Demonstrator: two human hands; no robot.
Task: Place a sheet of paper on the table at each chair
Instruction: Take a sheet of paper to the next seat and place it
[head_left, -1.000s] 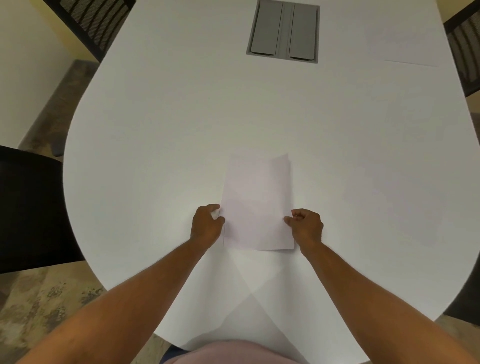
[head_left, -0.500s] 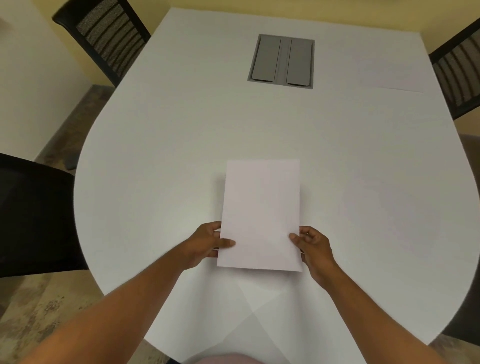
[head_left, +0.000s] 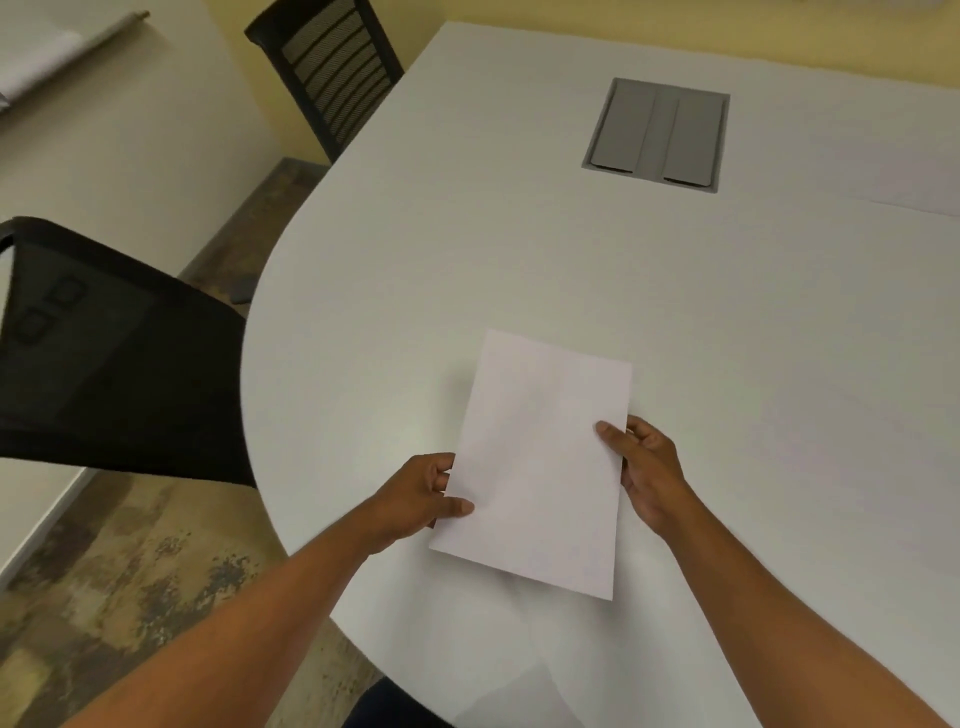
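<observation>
A stack of white paper is held just above the white table, near its rounded near end. My left hand pinches the stack's left edge, thumb on top. My right hand grips the right edge, thumb on top too. One sheet lies flat at the table's far right. Another pale sheet lies on the table under my arms, at the near edge.
A black mesh chair stands at the table's left side. A second black chair with a slatted back stands at the far left. A grey hatch is set into the tabletop. Patterned floor shows at the lower left.
The view has swung left, bringing both left chairs into sight. The paper, held by both hands, has lifted off the table and turned slightly, its top tilted left.
</observation>
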